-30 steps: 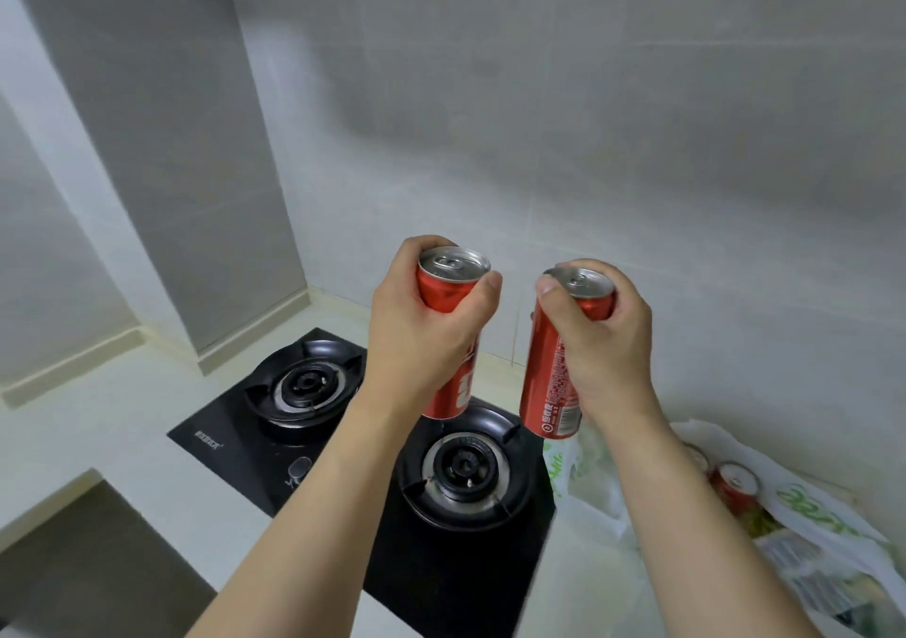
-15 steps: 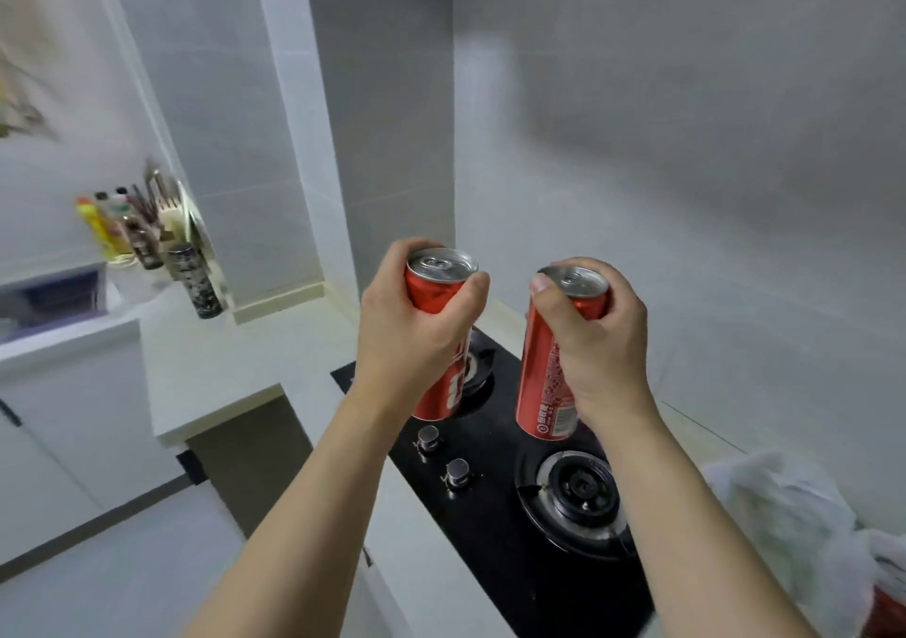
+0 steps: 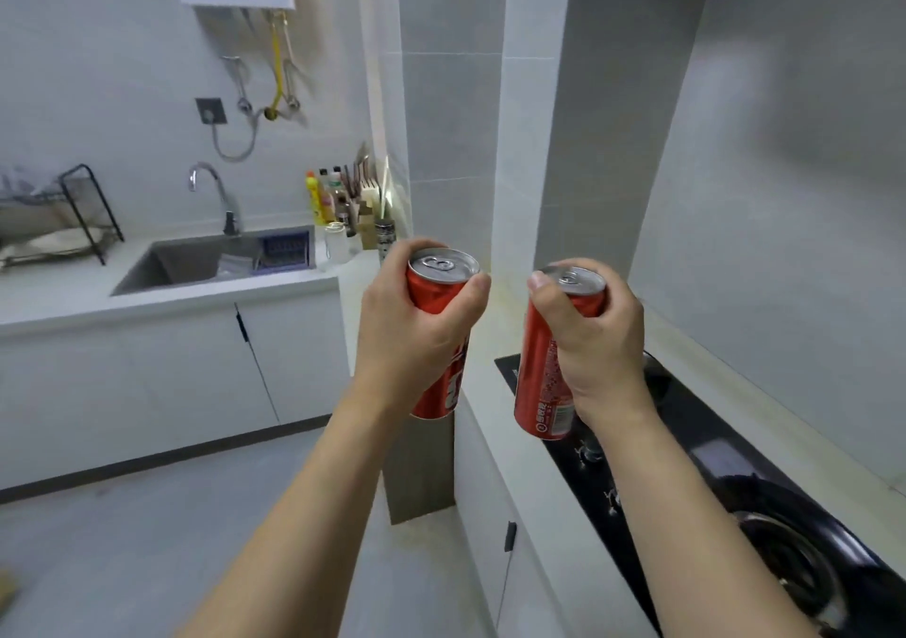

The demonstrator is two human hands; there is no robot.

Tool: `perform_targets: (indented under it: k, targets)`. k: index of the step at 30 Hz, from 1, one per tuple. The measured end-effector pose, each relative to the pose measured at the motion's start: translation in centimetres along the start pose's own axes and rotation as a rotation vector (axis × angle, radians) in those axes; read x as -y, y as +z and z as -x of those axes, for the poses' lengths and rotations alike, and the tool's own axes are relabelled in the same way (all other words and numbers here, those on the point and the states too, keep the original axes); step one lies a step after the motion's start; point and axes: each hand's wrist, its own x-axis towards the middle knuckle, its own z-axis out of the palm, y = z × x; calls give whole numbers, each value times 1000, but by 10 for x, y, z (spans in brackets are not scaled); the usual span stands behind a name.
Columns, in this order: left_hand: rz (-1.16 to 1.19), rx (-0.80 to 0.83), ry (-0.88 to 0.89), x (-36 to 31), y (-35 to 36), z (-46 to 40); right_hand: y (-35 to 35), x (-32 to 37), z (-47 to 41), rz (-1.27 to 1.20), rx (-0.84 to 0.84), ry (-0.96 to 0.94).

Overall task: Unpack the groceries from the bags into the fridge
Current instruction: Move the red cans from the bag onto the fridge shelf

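1. Cans first: two slim red soda cans, one per hand. The left can (image 3: 443, 338) is wrapped in the left hand (image 3: 412, 338), the right can (image 3: 551, 368) in the right hand (image 3: 595, 343). Both hands are curled tight around the upper half, thumbs near the rims.

2. Where they are: up in the air at chest height, upright, well apart from each other, above the floor beside the bench (image 3: 490, 392) that carries the black gas hob (image 3: 686, 451). No fridge or grocery bag anywhere in view, so I'd guess this is the carry leg.

3. Handling, my take: pull tabs look unopened, so they're probably full, meaning a bit of weight for the size but easy one-handed.

4. Thin aluminium is stiff while sealed, though a hard squeeze or a knock can dent it. The painted wall is smooth and could get slippery if it's cold and sweating; can't tell if it's wet from here.

5. Best hold is exactly this, round the body. Keep them upright, don't shake, and set them down on the flat base.

6. Background: sink (image 3: 211, 260) and dish rack (image 3: 59, 225) off to the left.
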Motion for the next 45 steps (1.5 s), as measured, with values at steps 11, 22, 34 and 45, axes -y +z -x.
perform_targets:
  k: [11,22,34,45]
  targets:
    - [-126,-250,-31,29,-149,6,144,25,36,-117,252,-28]
    - [-342,-548,-83,19,-268,57,254,53,100,-258,610,-16]
    - [-645,-980,-169,-39,-354,164,330,115,209,-519,1027,17]
    - [-983,-1284,-215,-115,-397,280,343,183,342,-696,1396,52]
